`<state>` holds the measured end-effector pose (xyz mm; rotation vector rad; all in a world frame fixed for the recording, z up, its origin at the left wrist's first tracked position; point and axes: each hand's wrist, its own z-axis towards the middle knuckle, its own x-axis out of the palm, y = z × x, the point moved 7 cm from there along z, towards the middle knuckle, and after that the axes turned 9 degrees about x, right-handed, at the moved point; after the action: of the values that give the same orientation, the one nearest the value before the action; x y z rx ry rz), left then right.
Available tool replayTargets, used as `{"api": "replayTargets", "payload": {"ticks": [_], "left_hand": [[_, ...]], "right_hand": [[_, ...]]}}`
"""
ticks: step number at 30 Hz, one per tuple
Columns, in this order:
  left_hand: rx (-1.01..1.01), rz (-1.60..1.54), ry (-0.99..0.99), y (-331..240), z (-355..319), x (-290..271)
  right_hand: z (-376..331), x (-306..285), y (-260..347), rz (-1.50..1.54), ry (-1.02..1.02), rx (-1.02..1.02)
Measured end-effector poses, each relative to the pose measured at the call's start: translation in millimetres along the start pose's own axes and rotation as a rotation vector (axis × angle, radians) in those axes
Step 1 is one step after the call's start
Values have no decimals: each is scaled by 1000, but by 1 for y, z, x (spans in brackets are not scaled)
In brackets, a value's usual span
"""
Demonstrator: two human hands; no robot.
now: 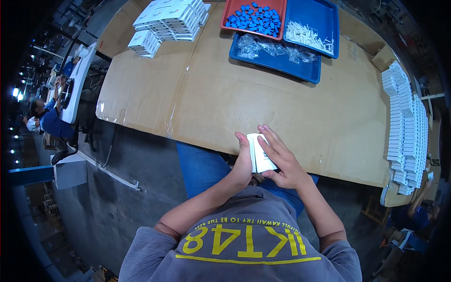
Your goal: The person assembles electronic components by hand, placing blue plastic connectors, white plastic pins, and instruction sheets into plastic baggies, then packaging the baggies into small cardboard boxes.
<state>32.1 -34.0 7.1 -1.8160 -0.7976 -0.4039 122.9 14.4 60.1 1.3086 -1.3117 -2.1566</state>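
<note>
A small white box (260,157) with faint print is held between my two hands, just above my lap at the table's near edge. Its left side is pressed against the palm of my left hand (243,162), whose thumb points up. On the other side, my right hand (285,162) lies over the box with its fingers stretched along it and its thumb at the lower corner. Part of the box's right side is hidden under the right fingers.
Stacks of similar white boxes stand at the far left (171,19) and along the right edge (406,127) of the cardboard-covered table (225,94). At the back are a red tray (230,29) of blue pieces, a blue tray (336,28) of white sticks, and another blue tray (282,68) of clear bags. Other people sit nearby.
</note>
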Motion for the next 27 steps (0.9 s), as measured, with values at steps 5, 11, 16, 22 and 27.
{"api": "replayTargets", "payload": {"ticks": [5, 11, 16, 22, 27], "left_hand": [[10, 61, 59, 8, -1, -5], [26, 157, 87, 23, -2, -23], [39, 113, 36, 0, -11, -4], [80, 223, 106, -18, -16, 12], [-6, 123, 293, -26, -20, 27]], "right_hand": [[-2, 2, 0, -41, 33, -19], [-3, 0, 7, -54, 41, -48], [-3, -5, 8, 0, 19, -34], [-10, -14, 19, 11, -51, -3], [-14, -19, 24, 2, -92, -53]]}}
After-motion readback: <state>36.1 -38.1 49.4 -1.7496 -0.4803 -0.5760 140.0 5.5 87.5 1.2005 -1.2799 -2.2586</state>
